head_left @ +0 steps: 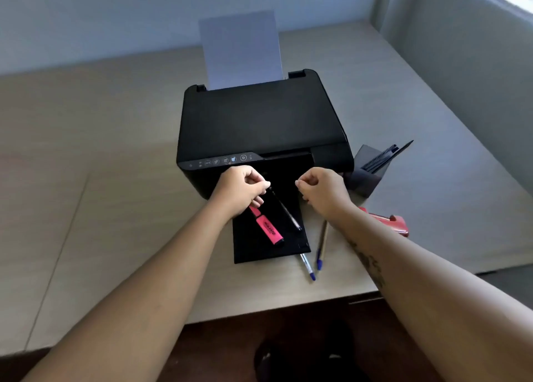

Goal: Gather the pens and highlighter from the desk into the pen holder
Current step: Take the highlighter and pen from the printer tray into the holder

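We see a chunky pink highlighter (pixel 266 229) and a slim black pen (pixel 285 210) slanting above the printer's (pixel 259 122) flat matte output tray (pixel 268 249), both gripped by the left hand (pixel 240 189). The right hand (pixel 321 189) is curled closed, holding nothing we can see. Right of the tray, two thin blue-capped pens (pixel 313 259) lie on the smooth desk (pixel 101 179). The angular black pen holder (pixel 367 174) stands beside the printer's right corner.

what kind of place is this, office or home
Probably a home office or small workspace; I can't tell which. A black printer loaded with paper sits on a plain desk, with a pen holder, a red stapler and loose pens beside it.
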